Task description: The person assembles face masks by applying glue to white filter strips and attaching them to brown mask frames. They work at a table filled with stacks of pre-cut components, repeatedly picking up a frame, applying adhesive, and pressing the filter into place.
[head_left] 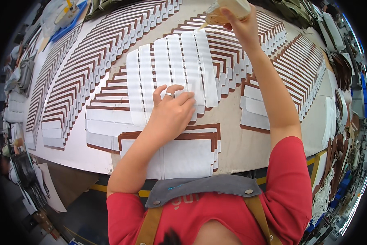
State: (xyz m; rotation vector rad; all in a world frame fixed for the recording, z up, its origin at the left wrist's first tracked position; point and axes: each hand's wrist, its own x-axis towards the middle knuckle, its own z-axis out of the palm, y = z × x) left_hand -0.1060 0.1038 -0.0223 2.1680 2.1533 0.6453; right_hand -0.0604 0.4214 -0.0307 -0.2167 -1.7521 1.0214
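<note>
My right hand [245,29] is closed around a translucent squeeze bottle [232,9] with yellowish contents. The bottle is tipped over, and its thin nozzle points at the far edge of a fan of white panels [161,53]. These panels overlap, with a line of dark slots between neighbours. My left hand [173,109] lies on their near part, fingers apart, a ring on one finger. Beneath and beside them are rows of brown-edged panels [110,102]. Closest to me, a small stack of brown-edged white panels [171,157] sits at the table edge.
Long overlapping rows of brown-edged panels [79,77] cover the left of the table [236,143], with another row [300,73] on the right. A blue tray [71,18] holding a container stands far left. Green bags [287,10] lie at the far right. White cords [324,192] hang at the right.
</note>
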